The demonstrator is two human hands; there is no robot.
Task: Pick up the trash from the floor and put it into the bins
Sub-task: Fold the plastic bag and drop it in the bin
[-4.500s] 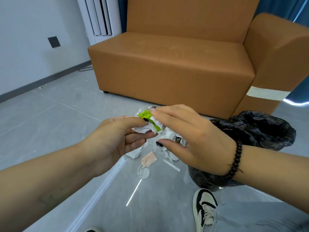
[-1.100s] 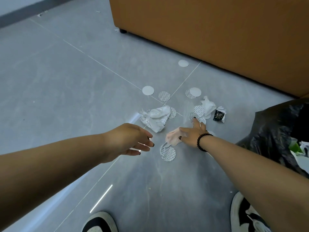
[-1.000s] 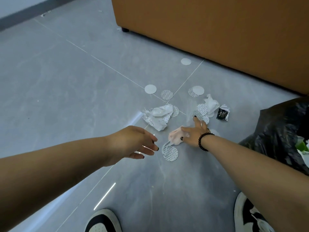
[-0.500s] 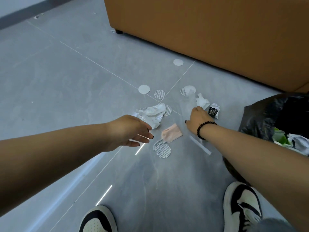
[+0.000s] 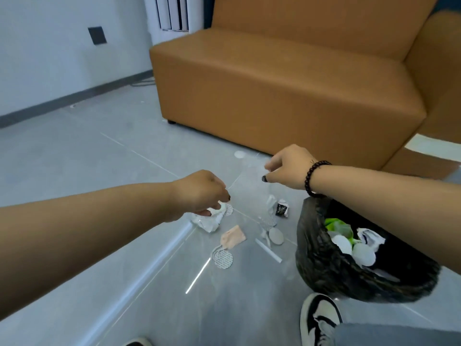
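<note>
Trash lies scattered on the grey floor: a crumpled white wrapper [image 5: 208, 222], a pink scrap [image 5: 232, 238], a patterned round disc [image 5: 222, 258], a grey disc [image 5: 276, 236], a white strip [image 5: 268, 250] and a small black sachet [image 5: 282, 209]. My left hand [image 5: 202, 193] hovers right over the white wrapper, fingers curved down with its fingertips at the wrapper's top. My right hand [image 5: 289, 166] is raised above the floor, left of the bin, fingertips pinched together; blur hides whether anything is between them. The bin, lined with a black bag [image 5: 309, 245], holds green and white trash [image 5: 349, 240].
An orange sofa [image 5: 287, 96] stands close behind the trash, with another white disc [image 5: 240, 154] on the floor at its base. My black and white shoe [image 5: 319, 318] is beside the bin. A white wall with a dark skirting runs along the left.
My right hand has lifted off the floor from among the discs and wrappers and now hangs pinched in the air. My left hand has moved over the white wrapper. My view has tilted up.
</note>
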